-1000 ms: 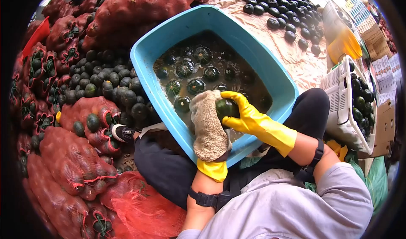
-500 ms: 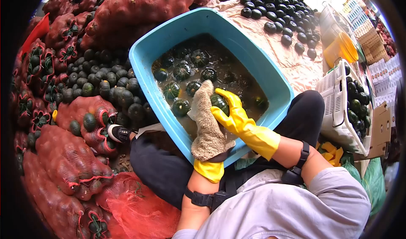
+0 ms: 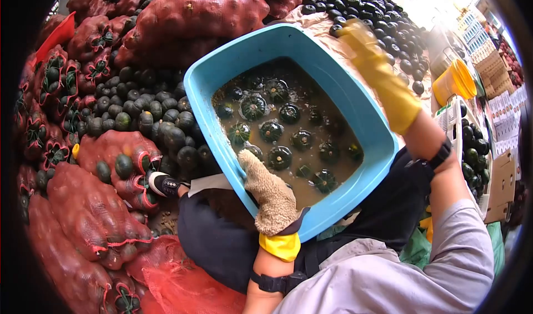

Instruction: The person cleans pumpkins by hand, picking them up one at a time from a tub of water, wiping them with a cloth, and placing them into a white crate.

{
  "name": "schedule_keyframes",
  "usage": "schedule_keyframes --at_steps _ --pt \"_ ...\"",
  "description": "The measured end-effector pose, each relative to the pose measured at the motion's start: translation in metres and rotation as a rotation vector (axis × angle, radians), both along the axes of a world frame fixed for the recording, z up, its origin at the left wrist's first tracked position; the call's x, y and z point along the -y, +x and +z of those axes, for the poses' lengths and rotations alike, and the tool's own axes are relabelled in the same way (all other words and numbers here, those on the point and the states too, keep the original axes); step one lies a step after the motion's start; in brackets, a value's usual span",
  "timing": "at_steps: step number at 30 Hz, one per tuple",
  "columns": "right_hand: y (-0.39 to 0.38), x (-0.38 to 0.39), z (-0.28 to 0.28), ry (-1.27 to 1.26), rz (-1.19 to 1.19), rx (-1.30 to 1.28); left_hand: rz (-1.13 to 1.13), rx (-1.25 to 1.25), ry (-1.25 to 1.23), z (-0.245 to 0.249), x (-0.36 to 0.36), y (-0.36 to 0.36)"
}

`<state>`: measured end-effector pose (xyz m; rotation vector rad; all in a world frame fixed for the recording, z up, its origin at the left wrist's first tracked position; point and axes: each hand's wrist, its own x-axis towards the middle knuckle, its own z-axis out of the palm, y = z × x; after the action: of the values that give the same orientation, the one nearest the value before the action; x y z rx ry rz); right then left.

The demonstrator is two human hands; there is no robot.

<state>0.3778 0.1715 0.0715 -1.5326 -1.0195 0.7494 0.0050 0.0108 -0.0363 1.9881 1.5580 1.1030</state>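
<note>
My left hand (image 3: 269, 194) wears a tan terry washing mitt over a yellow rubber glove. It hangs over the near left part of the blue tub (image 3: 383, 142), close to the floating squashes; the mitt hides its fingers. Dark green, striped round squashes (image 3: 279, 157) float in the tub's murky brown water. My right hand (image 3: 366, 50), in a yellow rubber glove, is stretched past the tub's far right rim beside the pile of dark squashes (image 3: 383, 22). Motion smears its fingers, so I cannot make out whether a squash is in them.
Red mesh sacks (image 3: 94, 214) full of squashes crowd the left side, with loose squashes (image 3: 150, 106) heaped beside the tub. At right stand a white crate (image 3: 456, 122) of squashes, a yellow bucket (image 3: 454, 83) and cardboard (image 3: 501, 181). My legs flank the tub.
My right hand has left the squash in the tub and swung up and right beyond the rim. The mitted left hand has dropped slightly lower and bent away from the water's middle.
</note>
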Motion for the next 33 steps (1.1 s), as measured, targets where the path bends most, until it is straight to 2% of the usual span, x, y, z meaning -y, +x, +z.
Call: schedule_keyframes --at_steps 2,4,6,7,9,10,13,14,16,17,19,20,21,22,23,24,25,27,28,29,30,31,32,33 --pt "-0.092 0.016 -0.043 0.115 0.472 0.276 -0.035 0.051 -0.067 0.003 -0.003 -0.006" --pt "-0.160 0.024 -0.101 -0.151 0.538 0.671 -0.029 -0.026 0.050 -0.007 -0.008 -0.008" --pt "-0.205 0.021 -0.140 -0.478 0.762 0.800 -0.034 -0.019 0.090 -0.016 -0.011 -0.009" --pt "-0.222 0.016 -0.169 -0.538 0.781 0.960 -0.035 0.018 0.062 -0.020 -0.011 -0.010" --pt "-0.250 -0.008 -0.207 -0.787 0.651 1.051 -0.034 0.091 0.009 -0.028 -0.013 -0.013" --pt "-0.249 -0.016 -0.213 -0.875 0.706 1.006 -0.030 0.107 -0.039 -0.029 -0.012 -0.013" --pt "-0.224 0.004 -0.219 -0.691 0.735 0.733 0.001 0.143 -0.102 -0.018 -0.012 -0.013" --pt "-0.217 0.014 -0.187 -0.788 0.712 0.580 0.030 0.145 -0.079 -0.026 -0.010 -0.012" --pt "-0.177 0.021 -0.231 -0.176 0.879 0.457 0.115 0.230 -0.124 -0.048 -0.015 -0.002" --pt "-0.163 0.028 -0.246 0.127 0.948 0.375 0.129 -0.073 -0.050 -0.048 -0.019 0.001" --pt "-0.167 0.068 -0.163 0.125 0.830 0.161 0.151 -0.684 0.101 -0.044 -0.033 0.005" --pt "-0.168 0.088 -0.140 0.203 0.704 0.180 0.152 -0.992 0.174 -0.042 -0.039 0.006" --pt "-0.178 0.106 -0.103 -0.122 0.737 -0.428 0.144 -1.301 0.244 -0.039 -0.043 0.007" --pt "-0.189 0.125 -0.066 -0.413 0.496 -1.035 0.124 -1.614 0.320 -0.037 -0.044 0.006" --pt "-0.207 0.149 -0.062 -0.345 0.430 -0.704 0.160 -1.958 0.474 -0.034 -0.047 0.010" --pt "-0.224 0.166 -0.091 -0.014 0.502 0.007 0.206 -2.282 0.678 -0.030 -0.051 0.016" --pt "-0.234 0.173 -0.095 0.118 0.365 0.145 0.324 -2.614 0.987 -0.025 -0.050 0.026" --pt "-0.227 0.142 -0.088 -0.003 0.116 0.223 0.690 -3.169 1.689 -0.013 -0.044 0.050" --pt "-0.222 0.125 -0.103 -0.016 -0.111 0.367 0.570 -3.037 1.783 0.012 -0.032 0.056" --pt "-0.233 0.132 -0.064 -0.271 -0.184 0.219 0.701 -2.957 1.844 0.025 -0.027 0.056" --pt "-0.233 0.146 -0.070 -0.153 -0.095 0.140 0.834 -2.874 1.899 0.038 -0.023 0.057" --pt "-0.240 0.168 -0.085 -0.036 -0.002 0.068 1.209 -2.813 1.877 0.032 -0.022 0.041" --pt "-0.243 0.187 -0.099 0.077 0.139 0.006 0.944 -3.410 1.799 -0.025 -0.035 0.040" --pt "-0.245 0.201 -0.087 0.077 0.202 0.136 0.925 -3.267 1.991 -0.028 -0.034 0.038"
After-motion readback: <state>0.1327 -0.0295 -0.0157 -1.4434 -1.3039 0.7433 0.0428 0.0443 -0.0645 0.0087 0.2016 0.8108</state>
